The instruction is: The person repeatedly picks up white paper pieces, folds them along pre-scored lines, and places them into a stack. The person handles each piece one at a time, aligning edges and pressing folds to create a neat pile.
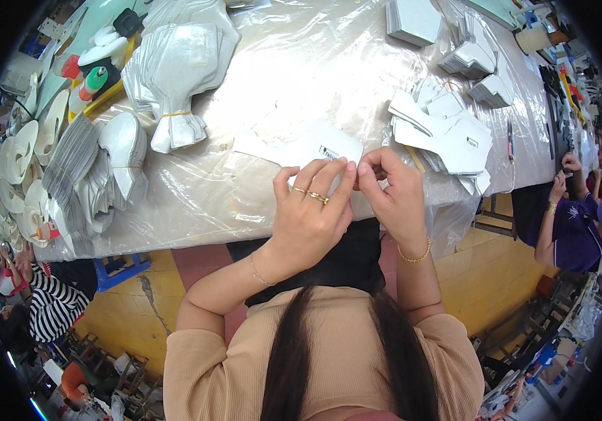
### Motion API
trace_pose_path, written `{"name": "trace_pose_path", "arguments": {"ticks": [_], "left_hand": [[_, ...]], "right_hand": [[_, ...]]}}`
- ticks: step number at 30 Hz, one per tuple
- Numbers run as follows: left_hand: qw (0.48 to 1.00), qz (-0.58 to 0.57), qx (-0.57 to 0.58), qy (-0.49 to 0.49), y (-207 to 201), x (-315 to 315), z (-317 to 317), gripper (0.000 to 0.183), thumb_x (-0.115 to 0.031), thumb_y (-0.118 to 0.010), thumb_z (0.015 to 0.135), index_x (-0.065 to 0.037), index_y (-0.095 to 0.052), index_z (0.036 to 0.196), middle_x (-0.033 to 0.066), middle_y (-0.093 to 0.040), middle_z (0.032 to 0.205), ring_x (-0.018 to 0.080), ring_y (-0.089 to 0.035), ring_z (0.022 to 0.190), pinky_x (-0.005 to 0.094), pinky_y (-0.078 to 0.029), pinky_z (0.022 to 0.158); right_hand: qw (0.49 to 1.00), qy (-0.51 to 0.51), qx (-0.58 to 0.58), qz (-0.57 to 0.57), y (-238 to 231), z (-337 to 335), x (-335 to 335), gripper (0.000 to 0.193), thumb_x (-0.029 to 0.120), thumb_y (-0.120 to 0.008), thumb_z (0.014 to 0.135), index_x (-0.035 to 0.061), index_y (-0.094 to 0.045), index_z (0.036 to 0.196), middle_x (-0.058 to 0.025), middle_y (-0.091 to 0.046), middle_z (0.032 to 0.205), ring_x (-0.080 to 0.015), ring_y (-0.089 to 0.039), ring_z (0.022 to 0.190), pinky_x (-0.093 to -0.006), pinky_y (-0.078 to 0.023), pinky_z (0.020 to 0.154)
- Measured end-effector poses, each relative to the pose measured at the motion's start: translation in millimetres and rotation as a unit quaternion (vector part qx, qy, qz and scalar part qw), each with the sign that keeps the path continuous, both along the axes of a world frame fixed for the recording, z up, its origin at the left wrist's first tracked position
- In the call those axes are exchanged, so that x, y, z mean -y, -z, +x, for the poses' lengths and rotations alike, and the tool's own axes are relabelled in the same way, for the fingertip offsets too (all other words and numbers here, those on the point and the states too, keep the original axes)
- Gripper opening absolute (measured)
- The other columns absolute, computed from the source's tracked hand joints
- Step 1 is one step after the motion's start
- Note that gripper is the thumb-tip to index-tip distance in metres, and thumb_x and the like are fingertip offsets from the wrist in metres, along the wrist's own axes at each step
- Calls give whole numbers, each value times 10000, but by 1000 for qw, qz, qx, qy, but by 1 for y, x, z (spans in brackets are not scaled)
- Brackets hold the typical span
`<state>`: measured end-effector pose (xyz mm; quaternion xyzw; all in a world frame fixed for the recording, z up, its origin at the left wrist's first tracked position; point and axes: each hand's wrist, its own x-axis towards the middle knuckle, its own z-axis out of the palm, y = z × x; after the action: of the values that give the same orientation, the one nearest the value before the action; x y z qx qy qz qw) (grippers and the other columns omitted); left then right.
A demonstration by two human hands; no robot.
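A flat white cut-out piece [295,146] with a small black printed label lies on the plastic-covered table in front of me. My left hand [317,205], wearing gold rings, is at its near edge, fingers bent and the index fingertip close to the thumb. Just to the right, my right hand [393,191] is closed in a pinch of thumb and index finger. The fingertips of both hands nearly meet by the piece's right corner. Whatever they pinch is too small or hidden to make out. Right of them lies a loose pile of similar labelled white pieces [448,137].
Banded stacks of grey-white cut-outs stand at the left [181,67], and more bundles [129,151] lie nearer. Further stacks [413,21] sit at the far right. A slim pointed tool [510,140] lies by the right edge. A green-capped bottle [92,83] stands far left. Other people work on both sides.
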<state>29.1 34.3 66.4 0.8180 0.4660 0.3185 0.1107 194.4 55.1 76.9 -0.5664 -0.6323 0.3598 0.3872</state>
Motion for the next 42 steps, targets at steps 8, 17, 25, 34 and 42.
{"name": "trace_pose_path", "arguments": {"ticks": [8, 17, 25, 34, 42], "left_hand": [[901, -318, 296, -11, -19, -12, -13, 247, -71, -703, 879, -25, -727, 1120, 136, -682, 1115, 225, -658, 998, 295, -508, 852], [854, -393, 340, -26, -31, -21, -27, 127, -11, -713, 867, 55, -724, 975, 91, -695, 960, 129, -685, 858, 247, -546, 796], [796, -490, 353, -45, -18, -29, -34, 108, -31, -686, 896, 55, -700, 959, 65, -699, 906, 100, -664, 782, 238, -560, 713], [809, -394, 435, -40, -5, -21, -13, 149, -65, -681, 927, 36, -712, 1032, 97, -687, 1012, 121, -669, 820, 264, -558, 626], [962, -130, 240, -9, -3, -8, 13, 217, 8, -726, 828, 13, -718, 1044, 146, -675, 1033, 256, -686, 821, 311, -573, 693]], "right_hand": [[990, -21, -118, -72, 3, -3, 4, 60, 41, -656, 860, -6, -620, 859, -66, -648, 701, -114, -657, 638, -255, -510, 579], [988, -80, -129, -43, 8, -16, 2, 59, 38, -662, 843, 9, -611, 845, -59, -639, 713, -108, -638, 654, -259, -518, 596], [973, -94, -196, -78, 16, -16, 5, 98, 45, -588, 926, -28, -580, 861, -74, -669, 752, -113, -666, 680, -242, -551, 628], [997, 25, -60, -34, 5, -8, 16, 149, 90, -644, 954, -49, -667, 1002, -108, -724, 866, -144, -712, 777, -259, -562, 696], [986, 90, -106, -86, -4, -1, 27, 163, 104, -677, 935, -36, -706, 1012, -131, -742, 815, -153, -725, 722, -262, -545, 639]]}}
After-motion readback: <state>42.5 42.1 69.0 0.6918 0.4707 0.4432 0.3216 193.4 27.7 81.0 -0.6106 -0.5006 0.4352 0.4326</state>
